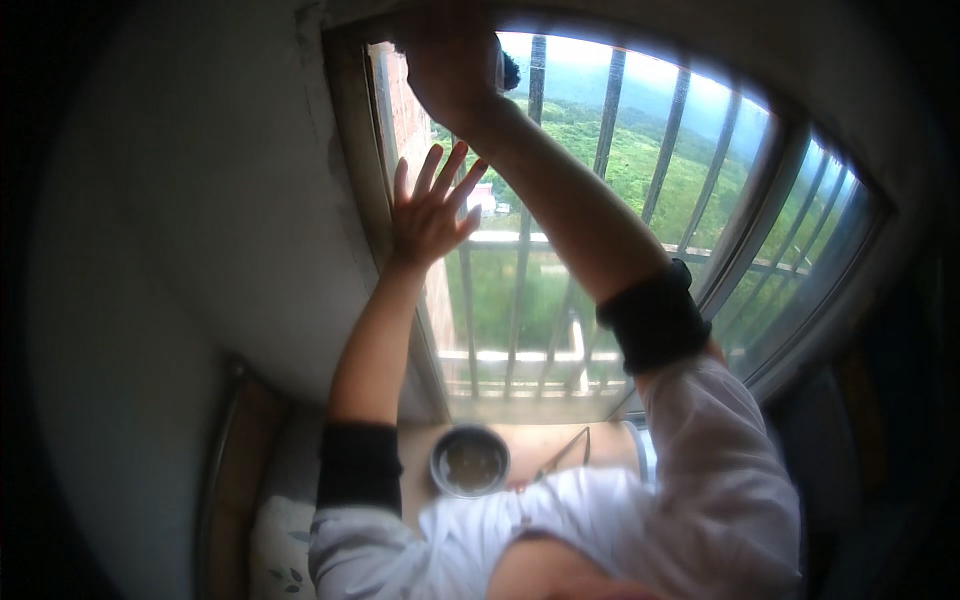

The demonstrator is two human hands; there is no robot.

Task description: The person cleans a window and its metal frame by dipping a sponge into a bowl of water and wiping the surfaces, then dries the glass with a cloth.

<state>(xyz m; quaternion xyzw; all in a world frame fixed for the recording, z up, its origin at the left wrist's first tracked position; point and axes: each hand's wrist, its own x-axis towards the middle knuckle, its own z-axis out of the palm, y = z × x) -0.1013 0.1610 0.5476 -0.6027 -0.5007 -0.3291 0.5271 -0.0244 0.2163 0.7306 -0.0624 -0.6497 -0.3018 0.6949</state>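
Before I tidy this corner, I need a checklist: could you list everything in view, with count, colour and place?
Wall: one, greyish, left
Window: one, grey-brown frame, ahead
Bars: several, dark, beyond glass
Greenery: spread, green, outside
Small building: one, pale, outside
Round vessel: one, dark-rimmed, below window, contents unclear
Surface: one, tan, under vessel
Thin bent object: one, dark, right of vessel
Leaf-patterned fabric: one, whitish, lower left
Panel: one, brown, lower left
Unclear object: one, dark, beside right hand
Shirt: one, white, bottom
Armbands: two, black, near elbows
Left hand: one, bare, spread before window
Right hand: one, bare, shadowed, window top
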